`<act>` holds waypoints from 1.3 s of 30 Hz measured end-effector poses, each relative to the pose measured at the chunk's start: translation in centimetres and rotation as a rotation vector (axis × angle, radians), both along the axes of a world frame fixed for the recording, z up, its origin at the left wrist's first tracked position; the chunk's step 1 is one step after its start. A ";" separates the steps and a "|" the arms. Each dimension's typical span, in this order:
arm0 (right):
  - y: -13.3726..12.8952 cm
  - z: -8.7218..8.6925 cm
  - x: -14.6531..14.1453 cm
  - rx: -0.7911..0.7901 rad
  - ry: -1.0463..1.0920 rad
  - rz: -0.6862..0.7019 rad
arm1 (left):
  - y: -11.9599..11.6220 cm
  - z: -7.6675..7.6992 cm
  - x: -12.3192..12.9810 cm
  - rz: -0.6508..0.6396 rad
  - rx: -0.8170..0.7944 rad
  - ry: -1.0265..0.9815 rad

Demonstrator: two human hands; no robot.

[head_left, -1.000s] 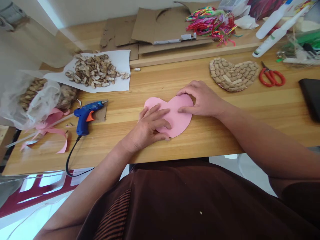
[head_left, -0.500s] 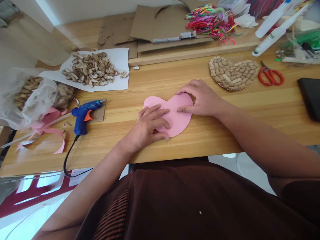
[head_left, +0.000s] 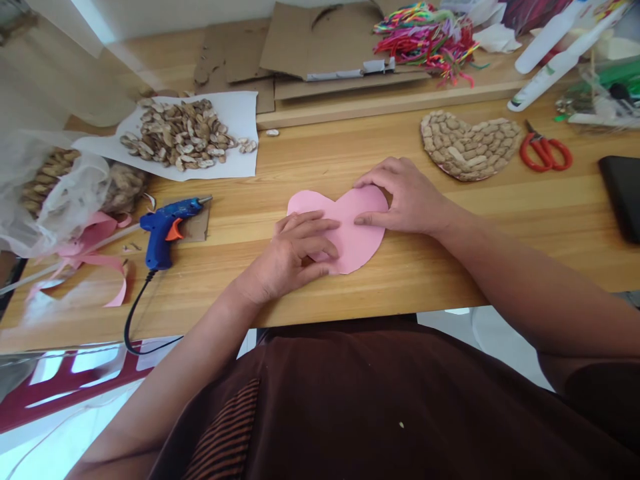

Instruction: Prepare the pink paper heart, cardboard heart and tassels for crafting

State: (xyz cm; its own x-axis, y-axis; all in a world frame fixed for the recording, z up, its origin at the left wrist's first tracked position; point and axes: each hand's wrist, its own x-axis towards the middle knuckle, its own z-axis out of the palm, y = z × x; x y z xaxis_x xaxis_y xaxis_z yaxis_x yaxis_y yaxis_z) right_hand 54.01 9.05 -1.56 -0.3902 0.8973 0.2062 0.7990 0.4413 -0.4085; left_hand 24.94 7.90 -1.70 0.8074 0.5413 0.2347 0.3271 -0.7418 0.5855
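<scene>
Left fingers (head_left: 319, 227), right fingers (head_left: 373, 176) on pink heart (head_left: 351, 237).

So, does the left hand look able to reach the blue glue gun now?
Probably yes: the left hand rests on the pink heart, and nothing tall stands on the wooden tabletop between that hand and the glue gun.

No readable text or numbers anywhere

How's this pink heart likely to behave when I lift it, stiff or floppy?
The pink heart lies flat without visible curl, so it may hold its shape, though its backing is hidden. Its edge looks thin, so it's probably light. Being broad and flat, it would likely slide rather than roll if pushed.
</scene>
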 end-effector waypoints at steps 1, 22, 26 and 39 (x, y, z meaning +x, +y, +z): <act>0.0 0.0 0.0 0.001 -0.004 0.000 | 0.1 0.1 -0.1 -0.011 -0.016 0.002; -0.1 0.1 0.0 0.011 0.034 -0.006 | 0.4 0.3 -0.6 -0.055 -0.046 -0.016; 0.1 -0.2 0.1 0.015 0.052 0.013 | 0.3 0.1 -0.5 -0.047 0.012 0.017; -0.2 0.0 -0.1 0.028 0.035 0.021 | 0.1 0.1 -0.5 -0.057 0.095 0.076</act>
